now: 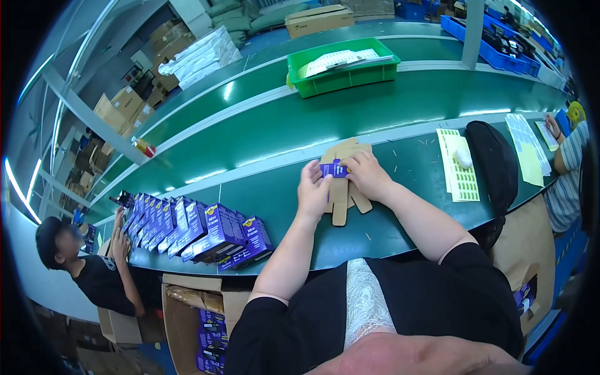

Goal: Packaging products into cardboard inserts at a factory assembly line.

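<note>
Both hands meet over the green worktop on a small purple printed carton (334, 170). My left hand (312, 192) has its thumb and fingers at the carton's left end, while my right hand (370, 175) grips the right end with bent fingers. Directly beneath them lies an unfolded brown cardboard blank (339, 203), its flaps spread on the table and partly covered by my hands. To the left, a row of purple boxes (215, 232) leans along the near edge of the worktop.
A green bin (349, 80) of sheets stands beyond. On the right are a label sheet (464, 181), a white mouse-shaped object (463, 158) and a black pouch (494, 164). People work at both sides. An open carton (181, 331) of purple boxes sits below the left edge.
</note>
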The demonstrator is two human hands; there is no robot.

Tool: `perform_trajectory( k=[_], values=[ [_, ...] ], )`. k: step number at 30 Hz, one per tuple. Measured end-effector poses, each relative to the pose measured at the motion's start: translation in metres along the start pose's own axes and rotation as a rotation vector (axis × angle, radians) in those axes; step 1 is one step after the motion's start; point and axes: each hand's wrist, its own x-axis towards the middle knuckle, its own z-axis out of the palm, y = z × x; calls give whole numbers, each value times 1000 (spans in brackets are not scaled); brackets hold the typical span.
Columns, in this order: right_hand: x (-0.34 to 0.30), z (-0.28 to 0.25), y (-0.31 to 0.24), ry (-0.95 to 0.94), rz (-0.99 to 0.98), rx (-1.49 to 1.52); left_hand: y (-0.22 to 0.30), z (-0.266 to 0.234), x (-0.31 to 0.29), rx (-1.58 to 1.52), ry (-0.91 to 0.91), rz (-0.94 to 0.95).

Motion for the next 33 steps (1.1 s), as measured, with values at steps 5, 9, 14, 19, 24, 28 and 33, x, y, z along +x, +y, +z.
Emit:
perform_trajectory(
  k=[5, 9, 14, 19, 24, 28, 33],
  values=[
    [4, -14, -13, 166, -97, 171, -8, -26, 5, -486, -29, -175],
    [1, -20, -15, 204, -138, 321, 7, -27, 2, -890, -347, -365],
    [-1, -26, -17, 175, -139, 503, 36, -19, -8, -941, -420, -426],
    [0, -30, -20, 265, -36, 669, 18, -13, -5, -492, -154, -228],
    [1, -22, -22, 371, 271, 856, 26, 2, -12, -261, 36, 88],
    [-1, -24, -17, 32, 476, 1180, 24, -1, -12, -301, -40, 113],
    [-4, -17, -7, -25, 402, 903, 26, -1, -14, -477, -152, -32]
  ],
)
